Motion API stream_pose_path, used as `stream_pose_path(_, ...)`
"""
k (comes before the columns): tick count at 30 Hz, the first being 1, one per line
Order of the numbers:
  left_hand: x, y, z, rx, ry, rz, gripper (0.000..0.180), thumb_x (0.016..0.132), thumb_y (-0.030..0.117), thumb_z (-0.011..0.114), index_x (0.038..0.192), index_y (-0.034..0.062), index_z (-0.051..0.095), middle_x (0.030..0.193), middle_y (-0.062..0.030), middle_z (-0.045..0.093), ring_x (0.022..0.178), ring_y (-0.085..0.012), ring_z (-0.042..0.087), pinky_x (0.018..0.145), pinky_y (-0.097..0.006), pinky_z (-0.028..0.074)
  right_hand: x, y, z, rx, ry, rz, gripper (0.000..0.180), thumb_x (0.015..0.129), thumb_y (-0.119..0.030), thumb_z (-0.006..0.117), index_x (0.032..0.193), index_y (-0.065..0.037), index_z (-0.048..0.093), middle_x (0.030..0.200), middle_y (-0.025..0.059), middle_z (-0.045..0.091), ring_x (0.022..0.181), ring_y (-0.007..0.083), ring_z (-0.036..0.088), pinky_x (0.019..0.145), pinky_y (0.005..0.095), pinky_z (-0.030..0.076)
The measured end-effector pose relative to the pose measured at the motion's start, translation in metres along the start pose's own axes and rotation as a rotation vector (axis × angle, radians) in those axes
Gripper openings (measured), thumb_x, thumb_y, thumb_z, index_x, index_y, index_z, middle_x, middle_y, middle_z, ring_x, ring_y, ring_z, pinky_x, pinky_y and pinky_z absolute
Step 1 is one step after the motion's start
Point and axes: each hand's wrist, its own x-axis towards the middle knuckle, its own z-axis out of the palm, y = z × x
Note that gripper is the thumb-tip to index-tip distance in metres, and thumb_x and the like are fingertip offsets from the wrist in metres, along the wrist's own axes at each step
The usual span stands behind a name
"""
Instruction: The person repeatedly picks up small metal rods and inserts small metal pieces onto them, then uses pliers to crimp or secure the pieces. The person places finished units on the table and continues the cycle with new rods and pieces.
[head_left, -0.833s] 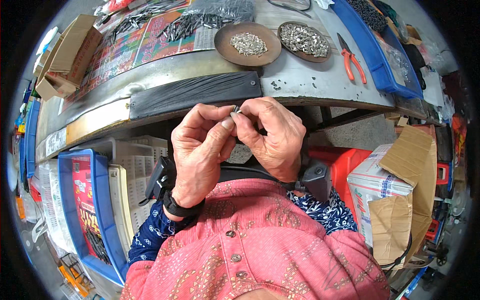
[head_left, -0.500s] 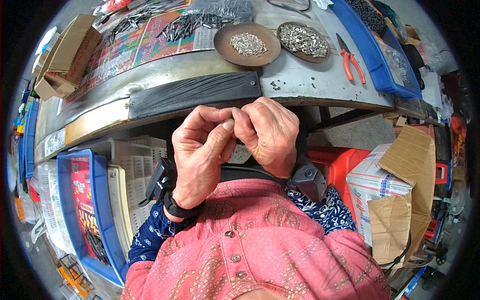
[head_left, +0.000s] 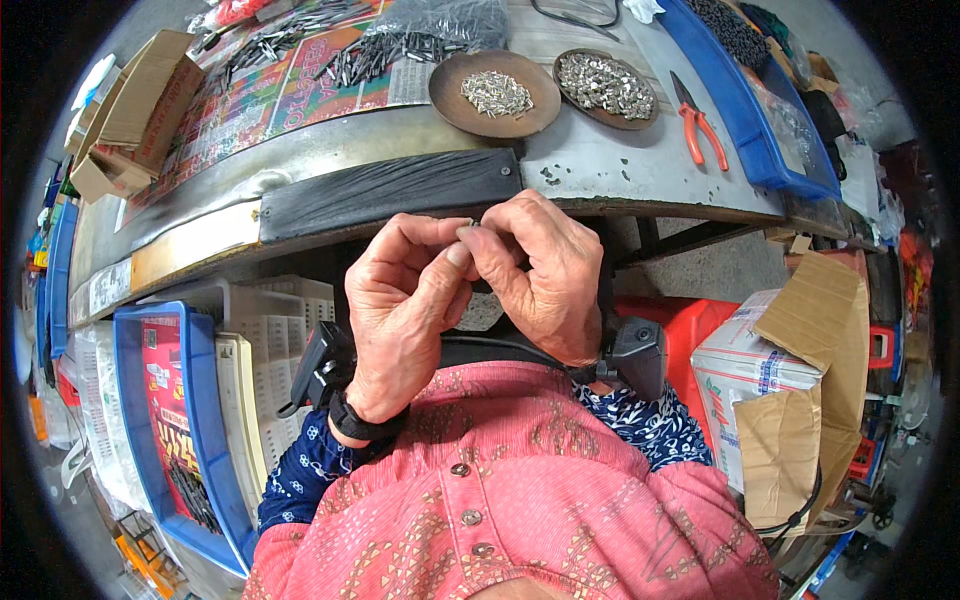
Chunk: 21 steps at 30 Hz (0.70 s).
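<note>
And here's print all round: up on the workbench (head_left: 350, 130), large pale capitals run along the colourful printed sheet (head_left: 290, 95)! Over left, brownish-red lettering climbs the side of the cardboard box (head_left: 165, 105). Down low, bold yellow-and-dark characters shout from the red sheet (head_left: 160, 375) inside the blue crate (head_left: 208, 400). Across to the right, the white carton (head_left: 750, 350) carries blue print and large coloured letters; the pale label (head_left: 110, 287) on the bench edge is too faint to read.

Pinched piece (head_left: 474, 223) (tiny) mostly hidden
</note>
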Motion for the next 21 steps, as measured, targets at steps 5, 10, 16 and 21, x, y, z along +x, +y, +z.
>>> stream_pose_path(5, 0.001, 0.002, 0.000, 0.033, 0.008, -0.027, 0.016, 0.092, 0.000, 0.059, 0.107, -0.0022, 0.059, 0.079, -0.0042, 0.063, 0.055, -0.0018, 0.045, 0.046, -0.016, 0.033, 0.000, 0.002, -0.004, 0.137, -0.051, 0.192, 0.018, 0.085, -0.014, 0.068, 0.082, -0.001, 0.056, 0.070, 0.0112, 0.056, 0.059, 0.0283, 0.058, 0.052, 0.0358, 0.046)
stream_pose_path(10, 0.002, 0.001, -0.001, 0.084, -0.012, 0.019, 0.017, 0.092, 0.001, 0.059, 0.109, -0.0020, 0.059, 0.080, -0.0052, 0.064, 0.054, -0.0023, 0.045, 0.046, -0.017, 0.034, -0.001, -0.002, -0.006, 0.317, -0.097, 0.390, 0.040, 0.086, -0.025, 0.072, 0.113, -0.003, 0.052, 0.070, 0.0067, 0.055, 0.059, 0.0150, 0.056, 0.055, 0.0303, 0.048)
stream_pose_path(16, -0.001, 0.003, -0.001, 0.142, 0.035, 0.016, 0.018, 0.092, 0.003, 0.061, 0.109, -0.0017, 0.061, 0.080, -0.0043, 0.064, 0.055, -0.0028, 0.047, 0.047, -0.017, 0.034, 0.007, 0.001, -0.010, 0.329, 0.039, 0.467, 0.038, 0.088, -0.025, 0.070, 0.113, -0.003, 0.051, 0.066, 0.0061, 0.056, 0.058, 0.0125, 0.056, 0.053, 0.0290, 0.046)
stream_pose_path(21, 0.001, 0.003, -0.001, 0.180, -0.005, 0.067, 0.013, 0.092, 0.000, 0.060, 0.104, -0.0010, 0.061, 0.079, -0.0018, 0.062, 0.055, -0.0035, 0.047, 0.046, -0.017, 0.034, 0.007, -0.004, -0.012, 0.244, -0.151, 0.302, 0.038, 0.087, -0.029, 0.068, 0.111, -0.004, 0.052, 0.069, 0.0123, 0.059, 0.062, 0.0309, 0.063, 0.056, 0.0390, 0.049)
